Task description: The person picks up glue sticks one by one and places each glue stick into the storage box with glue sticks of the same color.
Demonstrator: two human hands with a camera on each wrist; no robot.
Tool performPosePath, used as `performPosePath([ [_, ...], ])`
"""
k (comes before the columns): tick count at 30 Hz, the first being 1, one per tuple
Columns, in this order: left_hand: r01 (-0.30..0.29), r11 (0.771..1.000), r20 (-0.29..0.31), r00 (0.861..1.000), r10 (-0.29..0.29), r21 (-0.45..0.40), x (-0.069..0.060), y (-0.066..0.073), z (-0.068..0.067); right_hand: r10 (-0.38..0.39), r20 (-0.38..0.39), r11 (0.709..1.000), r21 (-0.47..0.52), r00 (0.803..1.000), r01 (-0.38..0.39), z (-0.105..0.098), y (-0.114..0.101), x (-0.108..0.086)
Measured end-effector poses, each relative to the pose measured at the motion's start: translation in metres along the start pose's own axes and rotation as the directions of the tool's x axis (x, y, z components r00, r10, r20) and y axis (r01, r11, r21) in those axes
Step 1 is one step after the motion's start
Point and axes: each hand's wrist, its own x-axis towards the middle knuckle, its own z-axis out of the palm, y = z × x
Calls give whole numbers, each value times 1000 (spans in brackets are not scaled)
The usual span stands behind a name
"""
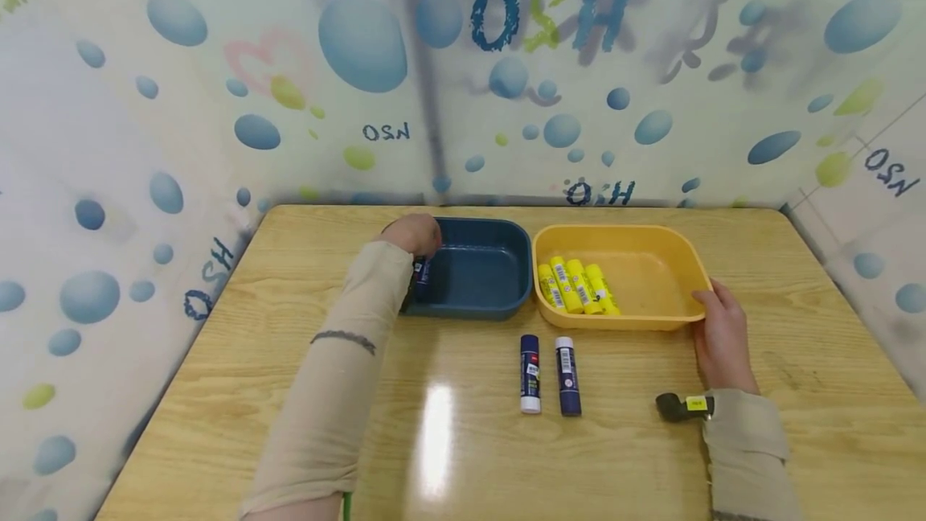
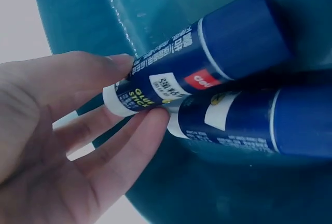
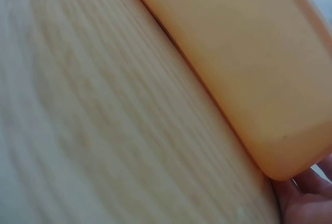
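Observation:
My left hand (image 1: pixel 415 234) reaches into the left end of the dark blue tray (image 1: pixel 477 311). In the left wrist view its thumb and fingers pinch a navy glue stick (image 2: pixel 223 53) near its white end. A second navy glue stick (image 2: pixel 244 117) lies right beside it in the tray. My right hand (image 1: pixel 726 336) grips the right corner of the yellow tray (image 1: pixel 654 272), thumb over the rim and fingers along the outside. Several yellow glue sticks (image 1: pixel 579 288) lie in that tray's left part. Part of the blue tray's left end is hidden behind the left hand and sleeve.
Two navy-and-white glue sticks, one left (image 1: pixel 530 376) and one right (image 1: pixel 567 376), lie on the wooden table (image 1: pixel 622 457) in front of the trays. The trays stand side by side near the back edge, close to a patterned wall covering (image 1: pixel 463 127).

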Motion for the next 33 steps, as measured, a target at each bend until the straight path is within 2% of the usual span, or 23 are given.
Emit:
performPosePath([
  [9, 30, 999, 0, 1000, -30, 14, 0, -1, 0, -3, -10, 1000, -9, 1000, 3, 0, -2, 0],
  [17, 49, 999, 27, 998, -49, 2, -2, 0, 0, 1, -13, 1000, 7, 1000, -1, 0, -2, 1],
  [20, 55, 998, 43, 998, -55, 11, -3, 1, -1, -3, -11, 1000, 16, 1000, 3, -1, -1, 1],
  [27, 64, 997, 124, 990, -68, 36, -4, 1, 0, -34, 14, 999, -11, 999, 34, -1, 1, -1],
  [33, 63, 998, 141, 988, -66, 26, -3, 3, 1, -30, 13, 1000, 0, 999, 30, 0, 1, -2],
])
